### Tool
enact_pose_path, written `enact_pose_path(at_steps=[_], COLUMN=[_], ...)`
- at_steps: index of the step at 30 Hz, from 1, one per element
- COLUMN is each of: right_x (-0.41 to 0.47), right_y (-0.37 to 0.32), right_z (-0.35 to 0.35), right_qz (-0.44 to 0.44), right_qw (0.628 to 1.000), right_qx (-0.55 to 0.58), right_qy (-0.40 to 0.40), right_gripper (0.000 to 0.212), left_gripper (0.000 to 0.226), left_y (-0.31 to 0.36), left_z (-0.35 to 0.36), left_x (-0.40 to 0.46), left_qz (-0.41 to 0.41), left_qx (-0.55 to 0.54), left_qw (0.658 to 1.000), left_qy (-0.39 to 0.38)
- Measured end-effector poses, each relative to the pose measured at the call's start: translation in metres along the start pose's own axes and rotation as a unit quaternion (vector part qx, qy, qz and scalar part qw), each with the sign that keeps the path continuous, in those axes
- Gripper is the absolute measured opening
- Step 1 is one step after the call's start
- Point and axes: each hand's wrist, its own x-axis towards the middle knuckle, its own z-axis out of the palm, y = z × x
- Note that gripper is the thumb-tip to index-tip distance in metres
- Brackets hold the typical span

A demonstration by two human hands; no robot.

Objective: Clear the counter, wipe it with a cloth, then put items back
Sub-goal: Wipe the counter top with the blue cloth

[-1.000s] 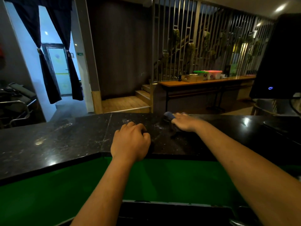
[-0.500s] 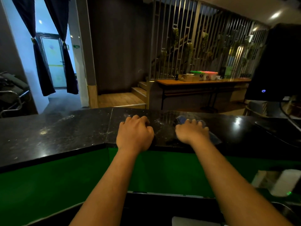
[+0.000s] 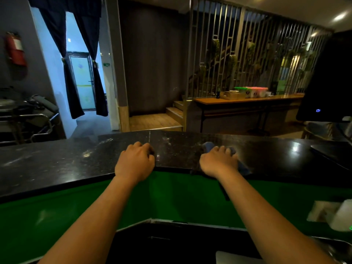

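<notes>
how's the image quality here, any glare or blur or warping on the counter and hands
Head view: dim room; ceiling lights glare off the black counter, brightest at right. Wide-angle lens bows the counter's edge. Left hand is fairly sharp; right hand and blue cloth slightly soft. White objects at lower right are blurred.
</notes>
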Motion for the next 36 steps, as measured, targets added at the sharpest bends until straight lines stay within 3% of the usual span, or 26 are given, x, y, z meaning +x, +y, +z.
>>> enact_pose_path(at_steps=[4, 12, 14, 17, 20, 24, 29, 31, 34, 36], right_x=[0.002, 0.076, 0.065, 0.032, 0.032, 0.092, 0.159, 0.151, 0.114, 0.103], right_y=[-0.038, -0.078, -0.068, -0.039, -0.020, -0.033, -0.054, -0.062, -0.061, -0.045], right_z=[0.008, 0.011, 0.011, 0.015, 0.009, -0.004, 0.006, 0.010, 0.016, 0.013], right_qz=[-0.076, -0.095, -0.147, -0.298, -0.363, -0.277, -0.106, -0.130, -0.262, -0.291], right_qw=[0.997, 0.995, 0.989, 0.954, 0.925, 0.952, 0.993, 0.989, 0.961, 0.952], right_qx=[-0.001, 0.021, 0.013, -0.007, -0.001, 0.020, -0.020, -0.032, -0.045, -0.026], right_qy=[-0.029, -0.032, -0.031, -0.037, -0.108, -0.129, -0.049, -0.060, -0.079, -0.094], right_gripper=[0.069, 0.058, 0.053, 0.050, 0.055, 0.054, 0.060, 0.062, 0.062, 0.059], left_gripper=[0.037, 0.046, 0.046, 0.046, 0.047, 0.042, 0.028, 0.027, 0.028, 0.029], left_y=[0.015, 0.012, 0.013, 0.011, 0.003, -0.023, -0.019, -0.018, -0.018, -0.020], left_z=[0.013, 0.019, 0.017, 0.016, 0.011, 0.001, 0.007, 0.007, 0.008, 0.007], left_x=[0.007, 0.009, 0.008, 0.010, 0.014, 0.021, 0.017, 0.017, 0.017, 0.017], left_qz=[0.018, 0.012, 0.009, 0.011, 0.016, -0.029, -0.009, -0.010, -0.008, -0.008], left_qx=[0.007, 0.036, 0.036, 0.028, -0.010, 0.030, 0.044, 0.048, 0.057, 0.056], left_qw=[1.000, 0.998, 0.999, 1.000, 0.999, 0.999, 0.998, 0.997, 0.997, 0.997], left_qy=[0.015, 0.043, 0.035, 0.005, -0.038, -0.027, 0.046, 0.053, 0.049, 0.043])
